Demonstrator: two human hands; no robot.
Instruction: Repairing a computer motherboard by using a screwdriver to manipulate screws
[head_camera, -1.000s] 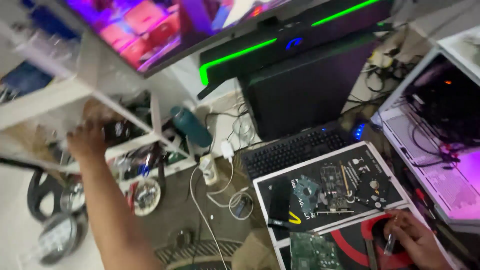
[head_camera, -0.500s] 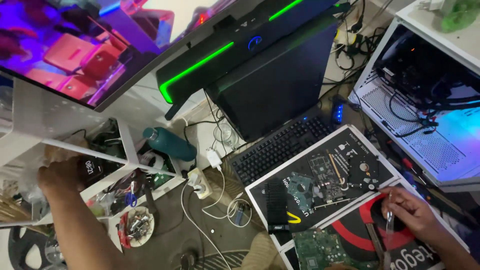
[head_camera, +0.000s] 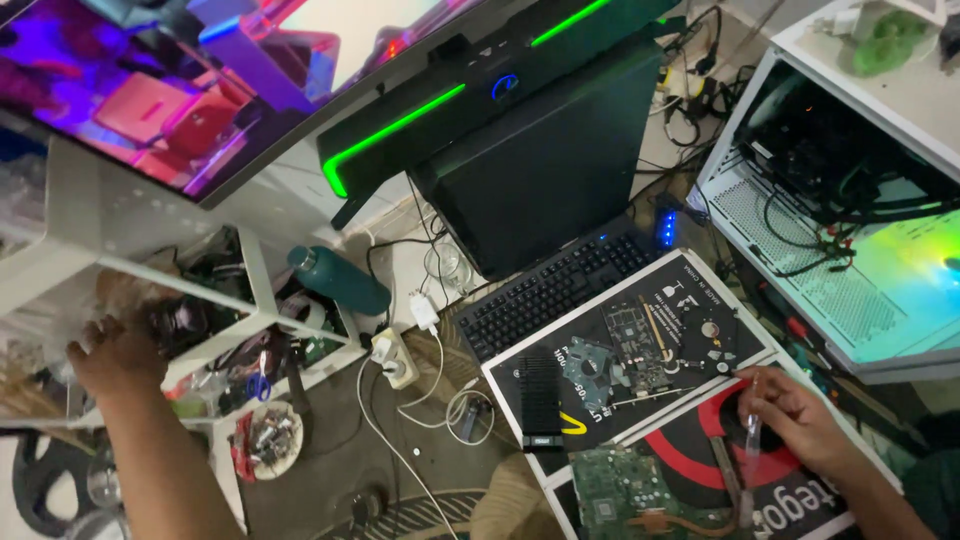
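A large curved monitor (head_camera: 180, 90) glowing purple and pink fills the upper left. Below it sits a black speaker bar (head_camera: 470, 105) with a green light strip, then a black box (head_camera: 545, 165) and a black keyboard (head_camera: 555, 290). At right stands an open white computer case (head_camera: 850, 230), lit pale green inside.

On the table lies a black work mat (head_camera: 640, 350) with a white border and small white printing along its edges, scattered with screws and small boards. A second mat (head_camera: 790, 480) nearer the person is black with a red ring and large white letters. A green circuit board (head_camera: 620, 495) rests on its lower left.

The right hand (head_camera: 795, 420) rests on the red-ringed mat, its grip pinched around a thin, pale pen-like tool (head_camera: 752, 440), tip pointing down. The tool looks light, stiff and smooth, best held near its lower end for control.

The left hand (head_camera: 115, 355) reaches into a cluttered white shelf (head_camera: 200, 300) at far left, fingers spread against the contents; whether it holds anything cannot be told.

Between them, on the floor, lie a teal bottle (head_camera: 340, 282), a white power strip (head_camera: 395, 358) with cables, and a small bowl of bits (head_camera: 268, 438).
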